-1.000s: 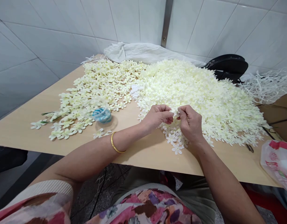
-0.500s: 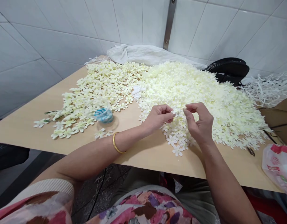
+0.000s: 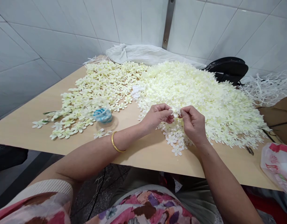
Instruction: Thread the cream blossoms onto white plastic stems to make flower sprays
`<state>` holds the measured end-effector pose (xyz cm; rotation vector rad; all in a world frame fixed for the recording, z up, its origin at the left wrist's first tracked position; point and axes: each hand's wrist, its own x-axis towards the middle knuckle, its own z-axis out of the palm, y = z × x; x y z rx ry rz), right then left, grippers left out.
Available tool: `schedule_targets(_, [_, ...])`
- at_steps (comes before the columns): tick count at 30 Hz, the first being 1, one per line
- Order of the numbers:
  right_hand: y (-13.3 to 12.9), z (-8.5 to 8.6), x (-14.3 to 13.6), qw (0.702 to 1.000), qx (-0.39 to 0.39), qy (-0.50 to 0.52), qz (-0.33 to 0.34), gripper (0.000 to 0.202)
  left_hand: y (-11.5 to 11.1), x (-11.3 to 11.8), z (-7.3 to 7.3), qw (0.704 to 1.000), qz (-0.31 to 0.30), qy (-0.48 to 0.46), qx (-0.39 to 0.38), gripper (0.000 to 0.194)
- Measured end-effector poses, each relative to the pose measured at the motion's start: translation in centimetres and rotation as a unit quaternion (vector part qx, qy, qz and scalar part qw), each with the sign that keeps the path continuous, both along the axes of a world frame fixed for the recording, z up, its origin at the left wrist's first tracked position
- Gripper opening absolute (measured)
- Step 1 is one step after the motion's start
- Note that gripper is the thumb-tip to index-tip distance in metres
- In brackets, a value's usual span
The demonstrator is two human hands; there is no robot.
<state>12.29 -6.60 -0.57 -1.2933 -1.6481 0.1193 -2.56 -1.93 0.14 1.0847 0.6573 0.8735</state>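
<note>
Pinching a flower (image 3: 174, 111), approx. 12 o'clock, w/ our L hand (image 3: 157, 116); R hand (image 3: 194, 123) is holding fingertips together, we're not seeing on what. Spread flowers (image 3: 96, 81), 11 o'clock, are looking done; heap (image 3: 192, 85), 1 o'clock, is prob. awaiting us. Plastic pack (image 3: 277, 163), 3 o'clock, is running off-frame.

A top (image 3: 148, 207) is showing blotches of pink, purple, brown and white, its left sleeve (image 3: 44, 207) ending in a ribbed cream cuff (image 3: 53, 187). A gold bangle (image 3: 112, 142) (slim and bright) is circling the left forearm (image 3: 96, 155). Olive trousers (image 3: 199, 191) are appearing below the worktop's (image 3: 138, 157) near edge.
</note>
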Motion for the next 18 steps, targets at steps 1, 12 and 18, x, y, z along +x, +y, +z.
schedule_targets(1, [0.0,0.0,0.2,1.0,0.017,0.012,-0.021,0.014,0.1,0.0,0.0,1.0,0.012,0.001,0.001,0.011])
schedule_targets(12, [0.9,-0.5,1.9,0.977,0.142,-0.085,-0.134,0.011,0.2,-0.1,0.2,0.997,0.056,0.021,0.052,0.015])
schedule_targets(18, [0.1,-0.4,-0.4,0.987,0.112,-0.113,0.027,0.012,-0.5,0.1,0.1,0.992,0.004,0.044,0.12,0.016])
